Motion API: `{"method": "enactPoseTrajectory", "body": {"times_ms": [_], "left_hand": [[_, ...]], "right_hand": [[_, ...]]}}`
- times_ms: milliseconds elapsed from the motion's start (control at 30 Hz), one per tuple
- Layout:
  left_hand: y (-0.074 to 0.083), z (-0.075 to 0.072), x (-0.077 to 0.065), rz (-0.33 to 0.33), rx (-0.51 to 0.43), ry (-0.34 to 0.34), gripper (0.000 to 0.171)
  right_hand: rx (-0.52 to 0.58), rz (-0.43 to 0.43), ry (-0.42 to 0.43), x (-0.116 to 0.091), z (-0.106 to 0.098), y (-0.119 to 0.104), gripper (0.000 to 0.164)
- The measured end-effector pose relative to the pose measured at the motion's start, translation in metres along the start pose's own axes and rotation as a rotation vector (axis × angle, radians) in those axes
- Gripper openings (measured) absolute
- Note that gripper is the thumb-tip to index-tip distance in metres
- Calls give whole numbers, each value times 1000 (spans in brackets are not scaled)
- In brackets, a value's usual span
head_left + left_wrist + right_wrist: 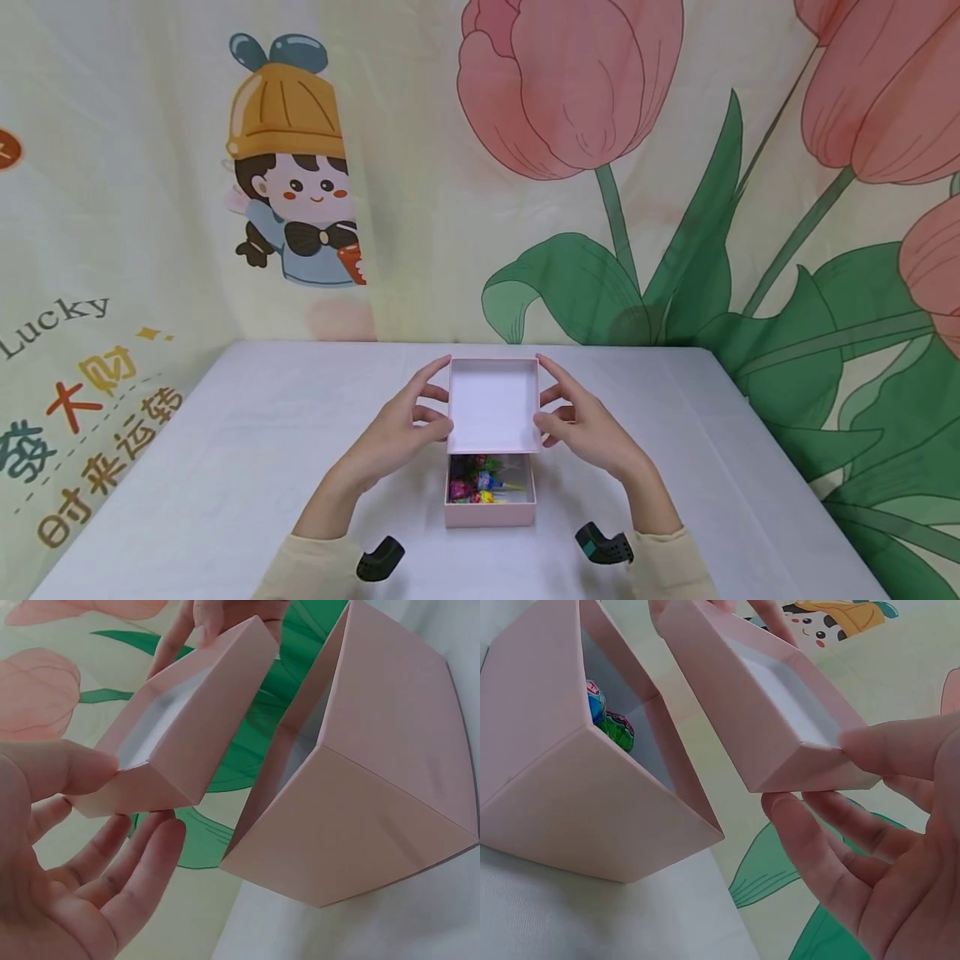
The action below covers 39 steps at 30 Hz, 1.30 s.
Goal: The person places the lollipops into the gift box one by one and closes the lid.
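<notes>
Both hands hold a pink box lid [493, 407] with a white inside, tilted up above the box. My left hand [405, 429] pinches its left side, thumb inside the rim and fingers along the outer wall, as the left wrist view shows. On the opposite side my right hand [588, 425] grips the lid in the same way. Below stands the open pink box [491, 515] on the table. Inside it lie several wrapped lollipops [486, 481] in bright colours, bunched toward the left; the right wrist view shows blue and green wrappers [619, 731]. The raised lid hides the box's back edge.
A white cloth covers the table [300, 467]. Behind it hangs a printed backdrop [420, 208] with tulips and a cartoon figure. Black wrist straps [381, 558] show beside both sleeves.
</notes>
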<state>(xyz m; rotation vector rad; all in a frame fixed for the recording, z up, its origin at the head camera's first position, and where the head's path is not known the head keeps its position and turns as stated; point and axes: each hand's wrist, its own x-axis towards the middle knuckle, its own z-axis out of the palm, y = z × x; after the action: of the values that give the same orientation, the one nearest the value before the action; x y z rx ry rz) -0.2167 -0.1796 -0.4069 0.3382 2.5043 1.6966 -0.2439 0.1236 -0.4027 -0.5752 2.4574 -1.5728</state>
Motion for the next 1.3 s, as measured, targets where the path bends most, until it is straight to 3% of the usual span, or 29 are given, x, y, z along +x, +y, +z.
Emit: {"method": "enactPoseTrajectory", "body": {"times_ms": [267,567,967,1300], "left_hand": [[4,0,-1,22,-40,20,77],[7,2,-2,56,-56,75,68],[9,4,-3,146,-2,90,65],[8,7,-2,219,43,129,63]], "right_hand": [[-48,-37,44,0,-1,-3,77],[-4,-39,31,-1,2,-8,78],[73,-13,48,-1,7,-12,74],[96,-63,62,-2,8,-16,68]]}}
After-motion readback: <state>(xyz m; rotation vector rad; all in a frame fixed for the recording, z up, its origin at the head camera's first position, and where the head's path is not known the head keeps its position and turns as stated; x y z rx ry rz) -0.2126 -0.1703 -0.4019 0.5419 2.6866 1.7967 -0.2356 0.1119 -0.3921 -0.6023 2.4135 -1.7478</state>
